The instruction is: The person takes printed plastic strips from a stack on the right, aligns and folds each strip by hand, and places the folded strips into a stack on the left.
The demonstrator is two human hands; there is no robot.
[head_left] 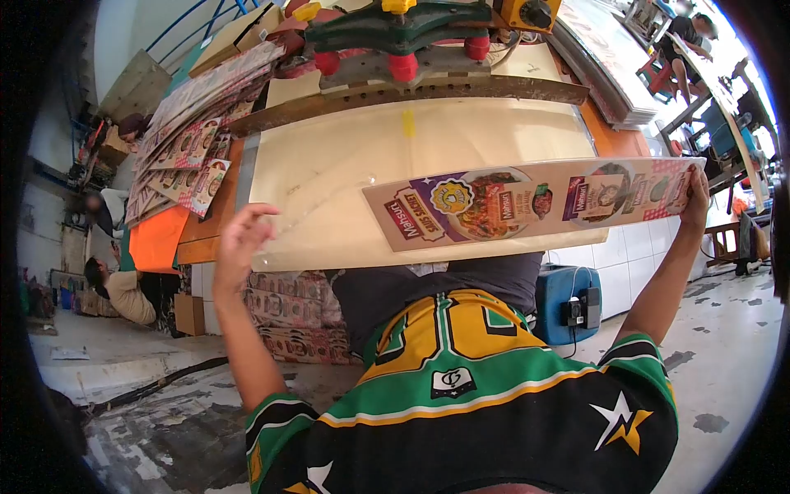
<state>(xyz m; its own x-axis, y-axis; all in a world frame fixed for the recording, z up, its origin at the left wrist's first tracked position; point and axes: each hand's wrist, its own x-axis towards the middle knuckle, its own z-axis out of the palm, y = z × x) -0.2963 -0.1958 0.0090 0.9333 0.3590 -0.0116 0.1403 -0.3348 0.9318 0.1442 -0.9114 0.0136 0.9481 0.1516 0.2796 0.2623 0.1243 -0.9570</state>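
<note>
A long printed strip (553, 204) with food pictures and "Mahsuri" lettering stretches over the cream work board (329, 185). My right hand (696, 195) grips the strip's far right end, out past the board's edge. The strip's left end lies over the middle of the board. At the board's left front corner is my left hand (243, 243), raised with its fingers loosely bent and apart, holding nothing. Behind the strip, a long metal bar (411, 96) crosses the board under a dark green machine (395, 33) with red parts.
Stacked printed sheets (177, 156) are heaped at the left, above an orange sheet (159, 239). More flat sheets (605, 66) lie at the back right. A blue container (559, 305) with a plugged adapter stands below the board. Other people sit at the far left and far right.
</note>
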